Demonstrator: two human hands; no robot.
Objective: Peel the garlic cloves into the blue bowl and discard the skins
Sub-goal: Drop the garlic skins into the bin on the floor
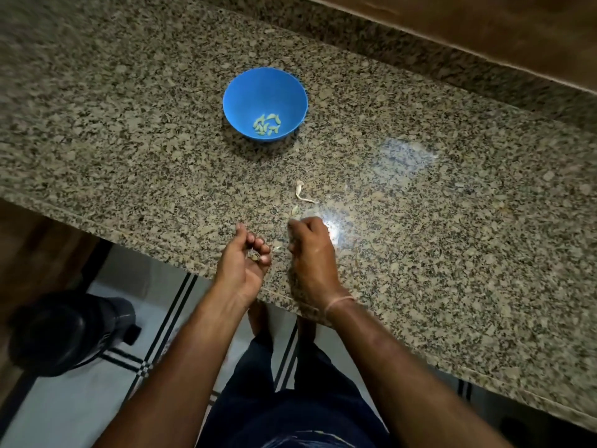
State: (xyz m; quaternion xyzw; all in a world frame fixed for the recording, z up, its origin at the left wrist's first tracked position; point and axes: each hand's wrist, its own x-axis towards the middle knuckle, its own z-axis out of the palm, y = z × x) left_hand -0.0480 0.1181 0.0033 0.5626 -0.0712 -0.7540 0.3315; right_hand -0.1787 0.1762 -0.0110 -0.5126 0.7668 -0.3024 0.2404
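A blue bowl stands on the granite counter with several peeled garlic cloves at its bottom. My left hand is cupped at the counter's front edge, fingers curled round some garlic skins. My right hand rests on the counter just to its right, fingers bent down against the surface; what they hold, if anything, is hidden. Loose garlic skins lie on the counter just beyond my right hand.
The speckled granite counter runs diagonally, with a wooden surface behind it. A black bin stands on the tiled floor at the lower left. My legs and feet are below the counter edge.
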